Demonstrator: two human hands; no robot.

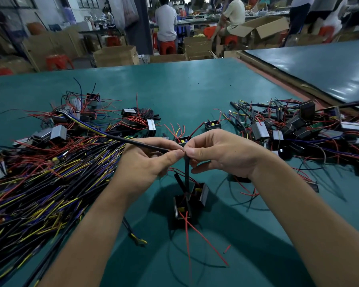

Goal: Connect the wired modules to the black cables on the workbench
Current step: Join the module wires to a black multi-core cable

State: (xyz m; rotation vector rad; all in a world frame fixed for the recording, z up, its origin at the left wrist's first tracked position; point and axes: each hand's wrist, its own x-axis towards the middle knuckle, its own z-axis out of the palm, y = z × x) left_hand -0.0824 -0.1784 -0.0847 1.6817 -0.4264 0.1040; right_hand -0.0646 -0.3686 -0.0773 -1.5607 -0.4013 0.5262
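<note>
Forearms extended, left hand [145, 162] and right hand [222, 156] meet at centre, each curled in a pinch.

I find bare teal-green worktop [195, 90] open at far centre. On the left, a sprawling heap of black cables with yellow, blue and red ends [39, 183] blocks me. On the right, a tangle of black box modules with red wires [294, 129] does. Two small black modules trailing red wires [188, 200] stand near centre.

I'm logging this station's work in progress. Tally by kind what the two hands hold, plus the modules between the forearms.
Black sheathed cable, pinched by left hand: 1
Black sleeved lead, pinched by right hand: 1
Black box modules with red wires: 2
Total: 4
</note>
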